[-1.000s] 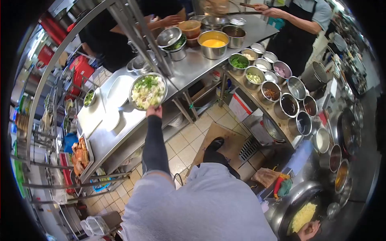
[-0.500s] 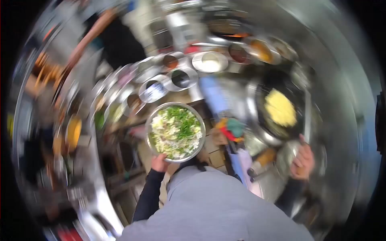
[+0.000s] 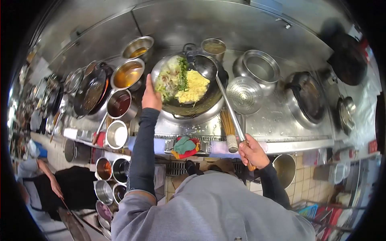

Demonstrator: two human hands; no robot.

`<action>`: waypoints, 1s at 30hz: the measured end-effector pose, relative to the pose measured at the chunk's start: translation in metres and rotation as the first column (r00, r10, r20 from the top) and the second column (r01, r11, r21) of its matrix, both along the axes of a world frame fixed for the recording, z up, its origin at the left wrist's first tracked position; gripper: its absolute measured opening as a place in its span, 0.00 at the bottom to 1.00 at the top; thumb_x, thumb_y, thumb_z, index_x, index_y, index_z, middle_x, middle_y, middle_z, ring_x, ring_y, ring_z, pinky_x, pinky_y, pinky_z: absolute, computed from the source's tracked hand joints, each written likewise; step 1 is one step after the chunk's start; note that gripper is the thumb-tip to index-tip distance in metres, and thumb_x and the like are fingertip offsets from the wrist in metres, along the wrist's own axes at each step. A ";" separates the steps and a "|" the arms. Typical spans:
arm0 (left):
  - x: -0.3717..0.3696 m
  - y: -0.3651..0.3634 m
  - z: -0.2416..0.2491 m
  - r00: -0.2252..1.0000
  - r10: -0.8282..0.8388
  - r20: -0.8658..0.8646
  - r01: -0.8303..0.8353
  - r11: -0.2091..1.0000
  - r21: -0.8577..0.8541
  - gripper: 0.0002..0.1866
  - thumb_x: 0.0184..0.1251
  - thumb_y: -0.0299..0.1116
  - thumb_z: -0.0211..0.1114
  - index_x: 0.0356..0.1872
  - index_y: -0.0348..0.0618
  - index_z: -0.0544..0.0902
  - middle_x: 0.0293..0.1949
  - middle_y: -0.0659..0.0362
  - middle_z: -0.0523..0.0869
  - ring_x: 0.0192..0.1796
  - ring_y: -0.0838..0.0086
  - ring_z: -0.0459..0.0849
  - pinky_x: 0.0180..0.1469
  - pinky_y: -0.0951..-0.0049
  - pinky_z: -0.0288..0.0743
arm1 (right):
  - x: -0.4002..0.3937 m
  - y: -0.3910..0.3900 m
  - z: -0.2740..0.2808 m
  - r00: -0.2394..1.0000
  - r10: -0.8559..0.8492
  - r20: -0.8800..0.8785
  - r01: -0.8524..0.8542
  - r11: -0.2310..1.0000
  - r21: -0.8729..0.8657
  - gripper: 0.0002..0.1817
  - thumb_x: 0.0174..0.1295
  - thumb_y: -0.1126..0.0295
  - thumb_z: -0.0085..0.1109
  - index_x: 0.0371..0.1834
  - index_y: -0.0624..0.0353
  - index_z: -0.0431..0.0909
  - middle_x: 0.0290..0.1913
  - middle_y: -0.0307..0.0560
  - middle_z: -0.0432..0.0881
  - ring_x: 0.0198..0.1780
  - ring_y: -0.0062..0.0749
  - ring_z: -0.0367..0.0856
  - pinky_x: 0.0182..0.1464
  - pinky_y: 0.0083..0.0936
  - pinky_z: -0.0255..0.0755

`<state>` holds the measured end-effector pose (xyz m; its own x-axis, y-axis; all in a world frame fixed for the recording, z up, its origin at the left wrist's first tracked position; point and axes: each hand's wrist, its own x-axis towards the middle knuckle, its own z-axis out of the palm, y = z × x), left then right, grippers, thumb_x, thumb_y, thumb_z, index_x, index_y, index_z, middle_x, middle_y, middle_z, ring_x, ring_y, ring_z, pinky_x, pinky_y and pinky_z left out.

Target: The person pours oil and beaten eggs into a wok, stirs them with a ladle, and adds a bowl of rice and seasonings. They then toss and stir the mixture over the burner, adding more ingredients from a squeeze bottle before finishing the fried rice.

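Note:
Over the left side of the black wok [image 3: 205, 105], my left hand [image 3: 152, 95] grips a metal bowl [image 3: 158, 68] by its side, tipped toward the wok. Pale shredded food with chopped greens [image 3: 173, 80] is at the bowl's mouth and overlaps the wok. Yellow egg [image 3: 195, 86] lies in the wok, right beside that food. My right hand [image 3: 253, 152] is wrapped round the wooden end of a long-handled ladle [image 3: 228, 100], whose round head is at the wok's back right. Just left of my right hand, a bamboo brush [image 3: 228, 126] rests at the counter edge.
A perforated strainer [image 3: 244, 95] and a metal pot [image 3: 261, 68] stand right of the wok; another wok [image 3: 309, 96] sits farther right. Sauce pots [image 3: 128, 74] line the left. Coloured cloths [image 3: 185, 147] lie at the front edge. At lower left, a person [image 3: 52, 180] holds a long utensil.
The view has turned toward the stove. My left hand has brought the bowl from in front of my body to the wok and tipped it. The ladle now shows clearly in my right hand.

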<state>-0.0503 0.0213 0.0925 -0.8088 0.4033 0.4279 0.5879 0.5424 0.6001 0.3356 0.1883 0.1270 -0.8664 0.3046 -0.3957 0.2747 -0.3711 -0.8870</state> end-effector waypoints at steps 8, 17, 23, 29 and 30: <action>-0.050 0.118 -0.089 0.982 0.034 -0.187 -0.117 0.882 -0.456 0.40 0.62 0.30 0.53 0.72 0.82 0.50 0.66 0.39 0.62 0.36 0.50 0.84 0.39 0.56 0.79 | 0.014 -0.036 0.011 0.973 -0.206 0.109 0.160 0.931 0.329 0.23 0.68 0.73 0.51 0.64 0.60 0.59 0.22 0.36 0.68 0.16 0.16 0.66 0.18 0.19 0.63; -0.045 0.062 -0.030 0.971 -0.226 -0.077 0.229 0.973 0.029 0.46 0.52 0.21 0.55 0.74 0.62 0.49 0.62 0.43 0.64 0.50 0.41 0.78 0.52 0.54 0.76 | -0.024 -0.001 0.027 0.974 -0.146 0.174 -0.072 0.527 0.846 0.26 0.61 0.69 0.57 0.61 0.67 0.65 0.33 0.64 0.79 0.36 0.60 0.80 0.39 0.40 0.72; -0.038 0.013 -0.029 0.989 0.081 -0.126 -0.045 0.963 0.266 0.42 0.54 0.22 0.53 0.73 0.45 0.47 0.64 0.38 0.62 0.61 0.44 0.70 0.61 0.58 0.68 | -0.051 0.014 0.067 0.998 -0.058 -0.038 0.069 0.872 0.485 0.24 0.70 0.69 0.47 0.69 0.56 0.61 0.26 0.41 0.74 0.19 0.20 0.71 0.21 0.20 0.66; 0.067 -0.080 -0.055 0.888 0.105 0.449 -0.249 0.928 0.276 0.31 0.62 0.32 0.62 0.63 0.39 0.60 0.54 0.45 0.78 0.50 0.57 0.81 0.50 0.58 0.77 | -0.081 0.078 -0.057 0.971 0.188 0.147 -0.237 0.831 0.504 0.25 0.73 0.65 0.41 0.73 0.48 0.57 0.20 0.35 0.70 0.15 0.17 0.66 0.16 0.19 0.63; 0.101 -0.112 -0.072 0.940 0.340 -0.016 -0.333 0.910 -0.249 0.28 0.56 0.32 0.70 0.57 0.38 0.69 0.51 0.46 0.80 0.46 0.58 0.84 0.44 0.52 0.81 | -0.100 0.099 -0.068 0.934 0.273 0.230 -0.357 0.731 0.581 0.25 0.73 0.63 0.41 0.73 0.48 0.56 0.19 0.35 0.69 0.14 0.17 0.65 0.14 0.19 0.61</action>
